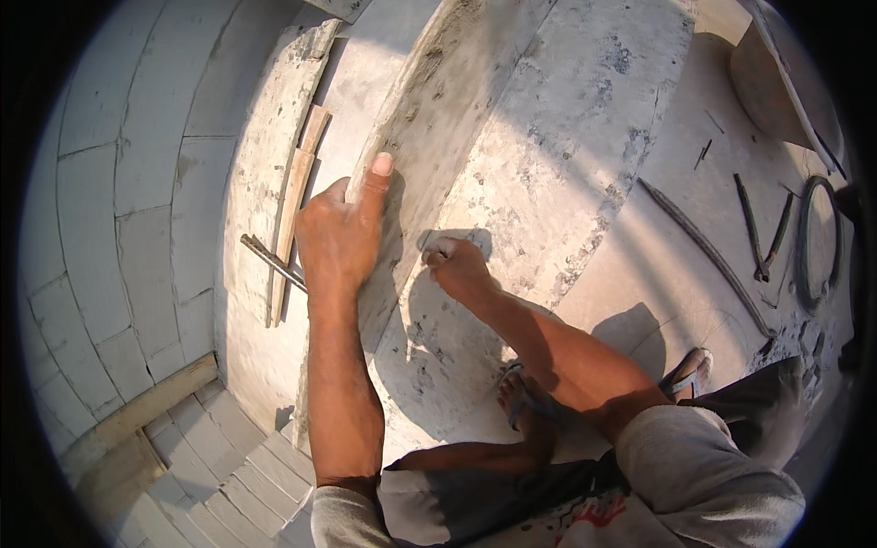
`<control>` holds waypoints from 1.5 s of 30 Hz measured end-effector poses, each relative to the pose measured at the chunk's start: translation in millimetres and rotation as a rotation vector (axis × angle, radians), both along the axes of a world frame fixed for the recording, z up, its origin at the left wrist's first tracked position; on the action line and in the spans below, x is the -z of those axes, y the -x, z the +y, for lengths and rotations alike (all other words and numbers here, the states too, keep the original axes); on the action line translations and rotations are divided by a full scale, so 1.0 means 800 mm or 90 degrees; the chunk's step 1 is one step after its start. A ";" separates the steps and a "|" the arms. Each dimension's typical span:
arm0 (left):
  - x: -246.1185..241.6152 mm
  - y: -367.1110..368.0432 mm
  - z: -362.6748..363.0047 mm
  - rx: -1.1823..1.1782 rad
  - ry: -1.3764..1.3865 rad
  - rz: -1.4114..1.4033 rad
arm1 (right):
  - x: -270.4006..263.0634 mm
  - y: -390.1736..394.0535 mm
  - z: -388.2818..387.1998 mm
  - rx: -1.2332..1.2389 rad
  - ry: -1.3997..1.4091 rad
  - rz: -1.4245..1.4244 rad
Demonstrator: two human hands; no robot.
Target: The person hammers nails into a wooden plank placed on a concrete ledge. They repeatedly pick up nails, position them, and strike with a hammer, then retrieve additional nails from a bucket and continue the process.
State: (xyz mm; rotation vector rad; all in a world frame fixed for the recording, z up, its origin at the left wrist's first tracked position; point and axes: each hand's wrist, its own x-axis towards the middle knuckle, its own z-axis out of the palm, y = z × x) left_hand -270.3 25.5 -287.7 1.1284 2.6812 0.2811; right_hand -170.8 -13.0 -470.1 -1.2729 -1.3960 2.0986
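My left hand (342, 233) grips the upper edge of a weathered wooden plank (438, 116) stained with cement, its thumb lying over the near face. This plank stands on edge beside a wide flat board (569, 130) with flaking cement stains. Low over that board is my right hand (458, 268), fingers curled with thumb and forefinger pinched together. Whether something small sits between those fingertips cannot be made out. Left of my left wrist, a short metal rod (264, 253) lies across thin wooden strips (291, 219), partly hidden by the wrist.
Another stained plank (274, 157) lies along a block wall (144, 185). At lower left are several stacked blocks (240, 500). To the right lie a bent metal bar (706, 250), pincers (760, 267) and a wire coil (803, 253). A basin (774, 89) stands at upper right.
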 end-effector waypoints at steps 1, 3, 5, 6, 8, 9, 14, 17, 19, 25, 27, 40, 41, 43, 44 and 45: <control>0.000 -0.001 -0.002 -0.005 0.010 0.003 | -0.001 -0.004 -0.003 0.010 -0.006 0.008; 0.001 -0.001 -0.001 -0.007 0.011 0.002 | -0.006 -0.006 -0.001 0.039 -0.084 0.022; 0.000 0.000 0.000 -0.006 0.014 0.000 | -0.016 -0.004 0.006 0.066 -0.213 0.033; 0.000 0.001 0.000 -0.007 0.022 -0.007 | -0.021 -0.002 0.011 0.051 -0.160 0.047; -0.001 0.000 0.000 -0.005 0.021 -0.008 | -0.030 0.000 0.022 0.031 -0.066 0.084; -0.001 -0.001 0.000 -0.001 0.009 -0.001 | -0.034 0.002 0.025 0.028 0.010 0.084; 0.000 -0.002 -0.002 0.003 0.001 0.015 | -0.046 0.010 0.029 0.071 0.168 0.098; 0.002 -0.001 -0.002 -0.007 -0.004 0.008 | -0.048 0.015 0.030 0.070 0.158 0.066; 0.003 -0.001 -0.002 -0.015 -0.005 -0.001 | -0.050 0.017 0.032 0.072 0.172 0.055; 0.005 -0.001 -0.002 0.006 -0.042 0.018 | -0.050 0.026 0.031 0.131 0.212 0.057; 0.003 0.000 -0.003 -0.009 0.006 -0.001 | -0.049 0.030 0.027 0.153 0.205 0.070; -0.002 -0.005 0.000 -0.006 0.001 -0.007 | -0.051 0.024 0.062 0.030 0.491 -0.023; -0.002 -0.005 0.000 0.002 -0.005 0.000 | -0.046 0.020 0.060 0.014 0.445 -0.009; -0.001 -0.003 0.000 0.013 -0.019 0.009 | -0.038 0.012 0.038 0.081 0.236 0.016; 0.000 -0.003 -0.001 0.009 -0.015 0.004 | -0.032 0.007 0.027 0.097 0.165 0.014; 0.001 -0.003 -0.001 0.002 -0.013 -0.002 | -0.024 -0.001 0.020 0.066 0.072 0.014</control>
